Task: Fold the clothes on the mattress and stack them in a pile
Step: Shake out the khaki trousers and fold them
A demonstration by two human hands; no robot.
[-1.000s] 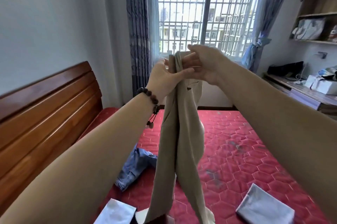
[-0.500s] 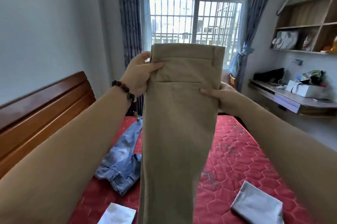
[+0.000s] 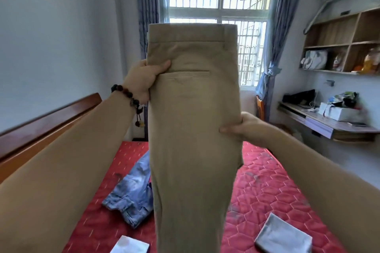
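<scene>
While we hold the khaki trousers (image 3: 193,129) upright above the red mattress (image 3: 267,191), left hand (image 3: 141,79) and right hand (image 3: 248,129) pinching opposite edges — a loose pinch could let the halved legs slide apart.

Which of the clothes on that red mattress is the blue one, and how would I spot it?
Start at the red mattress beneath the window. Left of the khaki trousers held up in the air, towards the wooden headboard, lie the jeans. They are pale, faded blue denim in a crumpled heap, while the grey cloth and the white cloth nearby lie folded flat.
</scene>
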